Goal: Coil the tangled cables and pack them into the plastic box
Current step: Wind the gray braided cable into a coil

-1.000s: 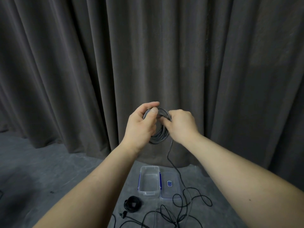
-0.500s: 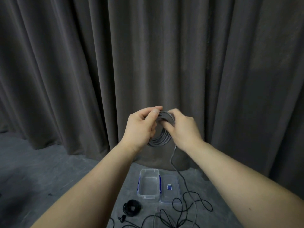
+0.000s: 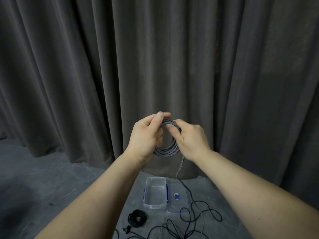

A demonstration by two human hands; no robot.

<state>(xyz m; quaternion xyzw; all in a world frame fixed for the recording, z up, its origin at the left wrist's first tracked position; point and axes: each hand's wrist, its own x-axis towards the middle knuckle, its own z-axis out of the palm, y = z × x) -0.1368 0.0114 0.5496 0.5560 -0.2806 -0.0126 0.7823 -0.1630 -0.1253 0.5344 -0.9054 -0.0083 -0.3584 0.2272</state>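
A: How far along is the coiling?

B: Partway, I'd judge. The left hand [image 3: 146, 137] has its fingers and thumb curled round the left side of a grey braided cable coil [image 3: 168, 147], held up in front of the dark pleated curtain [image 3: 172, 57]. The right hand [image 3: 190, 138] pinches the coil's top right, fingers bent over the strands. A loose tail of the same cable [image 3: 180, 167] hangs from the coil down to the floor, so winding isn't finished.

A: And the rest?

B: One small black cable bundle [image 3: 137, 218] lies coiled on the grey floor [image 3: 51, 187], just near of the clear rectangular plastic box with blue clips [image 3: 155, 193]. The box looks empty; its clear lid [image 3: 177, 198] lies touching its right side. To the near right, a thin black cable [image 3: 198, 216] sprawls in tangled loops, not yet coiled. Nothing is packed so far.

A: Anything you can't make out?

B: The tangle runs off the near edge, so its extent is unknown. A small plug [image 3: 127, 228] sits near the bundle; which cable it belongs to I cannot tell. The palms hide part of the coil.
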